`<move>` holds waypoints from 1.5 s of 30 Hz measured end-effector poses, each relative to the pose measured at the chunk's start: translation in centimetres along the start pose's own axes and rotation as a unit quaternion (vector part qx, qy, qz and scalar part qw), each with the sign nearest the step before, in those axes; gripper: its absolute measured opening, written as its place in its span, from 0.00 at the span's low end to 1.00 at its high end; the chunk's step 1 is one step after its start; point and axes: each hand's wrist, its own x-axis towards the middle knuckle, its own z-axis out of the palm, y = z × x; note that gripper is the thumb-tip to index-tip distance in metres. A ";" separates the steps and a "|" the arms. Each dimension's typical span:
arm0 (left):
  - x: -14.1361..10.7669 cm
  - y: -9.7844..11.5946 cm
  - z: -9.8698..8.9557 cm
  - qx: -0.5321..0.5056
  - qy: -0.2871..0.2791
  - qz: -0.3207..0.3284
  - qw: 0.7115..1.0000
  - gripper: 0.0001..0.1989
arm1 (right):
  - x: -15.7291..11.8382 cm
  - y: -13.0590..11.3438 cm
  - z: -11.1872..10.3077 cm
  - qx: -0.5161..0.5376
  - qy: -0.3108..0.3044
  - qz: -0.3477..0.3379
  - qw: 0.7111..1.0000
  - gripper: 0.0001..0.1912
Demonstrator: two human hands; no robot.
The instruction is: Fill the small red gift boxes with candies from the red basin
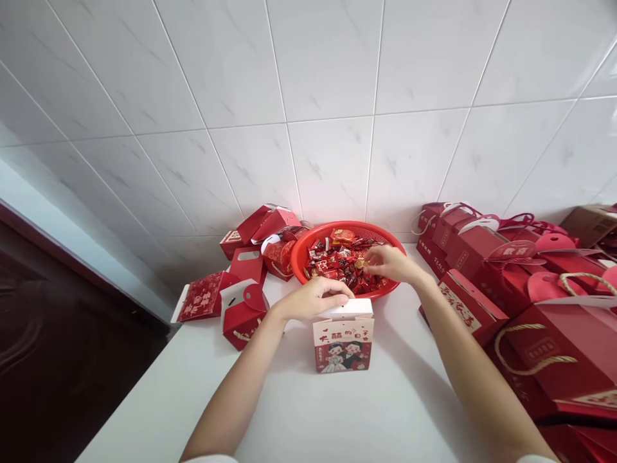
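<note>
A small cream-and-red gift box (343, 344), printed with a cartoon couple, stands upright on the white table in front of me. Its white top flap (349, 310) is raised. My left hand (315, 297) grips the box at its upper left, fingers bent across the top and back edge. Behind the box is a red plastic basket (301, 247) full of small wrapped candies (332, 262). My right hand (389, 262) reaches over the basket's right side, fingertips closed together at a gold-and-red wrapped candy (361, 263). The fingertips are partly hidden among the wrappers.
Several red boxes (245, 315) lie at the table's left, some with rope handles. Many more red boxes (482, 251) are piled along the right side. A tiled wall (328, 161) rises behind the basket. A brown cardboard box (588, 225) sits far right.
</note>
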 end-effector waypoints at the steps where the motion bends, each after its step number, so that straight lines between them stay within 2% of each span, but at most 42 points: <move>1: 0.2 0.2 0.4 -0.012 -0.001 0.000 1.000 0.15 | 0.5 0.3 0.7 -0.033 -0.036 0.024 0.999 0.14; 3: 0.4 0.5 1.0 -0.032 -0.012 0.002 0.999 0.16 | 1.4 0.4 1.9 -0.084 -0.111 0.038 0.989 0.19; 5: 0.3 0.6 1.1 -0.051 -0.026 0.010 0.998 0.18 | 2.0 0.3 2.9 -0.114 -0.157 0.036 0.980 0.20; 9: -0.4 0.1 0.0 -0.126 -0.027 0.038 0.991 0.28 | 2.9 0.3 3.7 -0.108 -0.169 0.046 0.979 0.18; 12: -0.5 -0.6 -1.2 -0.169 0.037 0.050 0.984 0.30 | 3.3 0.9 3.8 -0.061 -0.174 0.036 0.982 0.12; 14: -0.2 -1.2 -1.8 -0.166 0.081 0.043 0.982 0.27 | 3.5 1.3 3.8 0.029 -0.155 0.029 0.987 0.10; 16: 0.7 -2.0 -2.1 -0.143 0.108 0.032 0.983 0.23 | 3.4 1.7 3.7 0.174 -0.119 0.021 0.977 0.10; 19: 2.7 -3.5 -2.2 -0.075 0.119 0.010 0.990 0.20 | 3.3 2.1 3.5 0.368 -0.060 0.011 0.928 0.14; 21: 4.2 -4.3 -2.0 -0.015 0.107 -0.013 0.994 0.19 | 3.1 2.2 3.4 0.433 -0.020 0.011 0.901 0.17; 24: 6.1 -4.8 -1.7 0.091 0.033 -0.053 0.994 0.22 | 3.0 2.4 3.4 0.459 0.041 0.025 0.887 0.19; 26: 7.0 -4.6 -1.4 0.172 -0.019 -0.065 0.983 0.25 | 3.0 2.4 3.5 0.459 0.091 0.042 0.883 0.21; 29: 8.1 -3.9 -0.6 0.256 -0.043 -0.089 0.962 0.26 | 3.1 2.4 3.6 0.443 0.149 0.064 0.882 0.22; 32: 9.0 -3.3 0.3 0.295 -0.031 -0.113 0.948 0.21 | 3.0 2.2 3.6 0.438 0.156 0.074 0.882 0.20; 36: 9.2 -3.0 1.0 0.314 -0.009 -0.110 0.943 0.12 | 2.9 2.0 3.6 0.526 0.135 0.074 0.836 0.22; 38: 9.0 -3.1 1.1 0.301 0.023 -0.106 0.948 0.08 | 2.8 1.9 3.6 0.547 0.124 0.087 0.823 0.22; 42: 8.6 -3.7 0.9 0.254 0.101 -0.088 0.958 0.11 | 2.7 1.6 3.4 0.531 0.117 0.099 0.833 0.19; 45: 8.7 -4.4 0.8 0.160 0.169 -0.060 0.971 0.12 | 2.5 1.3 3.2 0.523 0.123 0.103 0.837 0.15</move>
